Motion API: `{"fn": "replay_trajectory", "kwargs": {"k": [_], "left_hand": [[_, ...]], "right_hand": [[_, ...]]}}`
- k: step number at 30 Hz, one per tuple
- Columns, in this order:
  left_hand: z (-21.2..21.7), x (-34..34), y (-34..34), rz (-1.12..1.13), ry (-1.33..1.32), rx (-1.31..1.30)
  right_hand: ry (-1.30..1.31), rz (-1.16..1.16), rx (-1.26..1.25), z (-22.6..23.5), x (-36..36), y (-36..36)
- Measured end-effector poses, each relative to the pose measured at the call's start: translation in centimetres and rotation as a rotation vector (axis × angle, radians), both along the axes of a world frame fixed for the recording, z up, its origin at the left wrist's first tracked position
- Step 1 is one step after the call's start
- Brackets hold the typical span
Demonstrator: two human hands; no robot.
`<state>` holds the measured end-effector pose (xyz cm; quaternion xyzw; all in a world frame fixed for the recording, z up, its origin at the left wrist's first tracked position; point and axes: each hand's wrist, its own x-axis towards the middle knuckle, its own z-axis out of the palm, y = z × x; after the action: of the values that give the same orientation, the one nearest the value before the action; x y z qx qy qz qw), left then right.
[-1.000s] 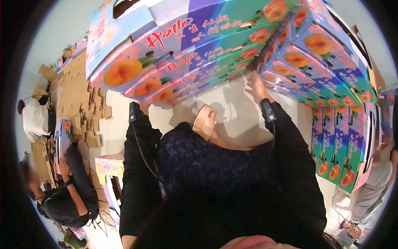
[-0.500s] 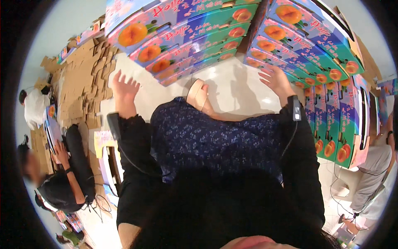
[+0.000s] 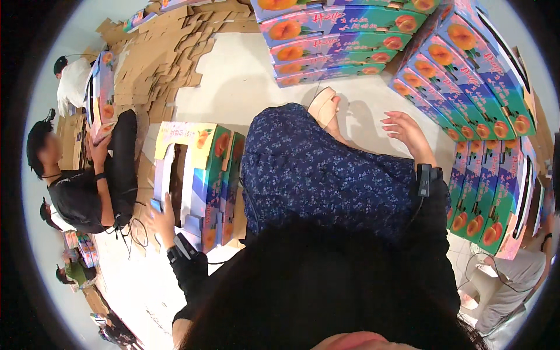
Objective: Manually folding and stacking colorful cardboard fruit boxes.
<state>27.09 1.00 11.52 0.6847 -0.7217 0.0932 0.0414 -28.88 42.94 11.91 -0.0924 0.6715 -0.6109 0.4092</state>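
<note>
Carton with a yellow panel [image 3: 196,186] stands left of the person's blue skirt [image 3: 326,157], and the left hand [image 3: 161,221], raised open and empty half a second ago, is now at its left edge; contact looks likely, but can't tell whether the fingers grip. Right hand [image 3: 406,133] stays open and empty above the pale floor [image 3: 230,67], well apart from the left. I'd judge attention has shifted from the front stack [image 3: 338,48] and right-hand stack [image 3: 461,84] to this carton, one-handed so far.
</note>
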Motion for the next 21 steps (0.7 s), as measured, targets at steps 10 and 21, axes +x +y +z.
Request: {"fn": "replay_trajectory", "kwargs": {"k": [10, 21], "left_hand": [[-2.4, 5.8, 3.4, 0.299, 1.507, 0.576], [-3.0, 2.2, 2.1, 0.179, 1.73, 0.648]], "right_hand": [[-0.008, -0.049, 0.085, -1.7, -0.1, 1.3], [0.022, 0.006, 0.115, -2.4, -0.4, 0.8]]}}
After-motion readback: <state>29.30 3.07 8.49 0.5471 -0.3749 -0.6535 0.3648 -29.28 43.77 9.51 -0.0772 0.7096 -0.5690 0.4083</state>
